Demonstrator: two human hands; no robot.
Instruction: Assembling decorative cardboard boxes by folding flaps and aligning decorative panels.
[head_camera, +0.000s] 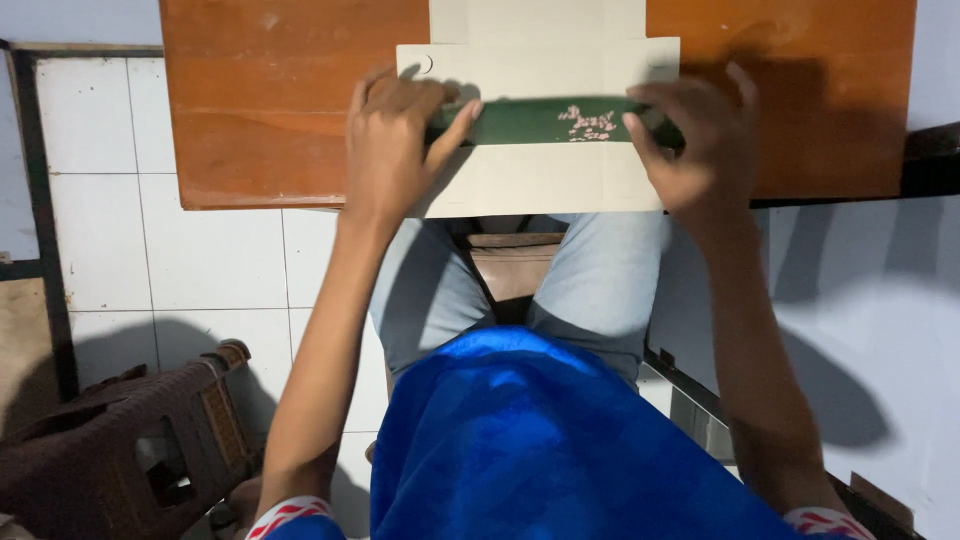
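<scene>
A flat cream cardboard sheet (540, 180) with folded flaps lies on a brown wooden table (260, 100). Across it runs a dark green strip (540, 120) with a pale printed pattern. My left hand (395, 135) presses on the strip's left end, thumb stretched along it. On the right end, my right hand (695, 135) grips the strip and the card with curled fingers. Both hands rest on the card near the table's front edge.
My legs in light trousers (600, 280) and a blue shirt (540, 450) fill the lower middle. A brown plastic wicker-style chair (130, 450) stands at lower left on the white tiled floor (110, 240). A white wall (880, 330) is at right.
</scene>
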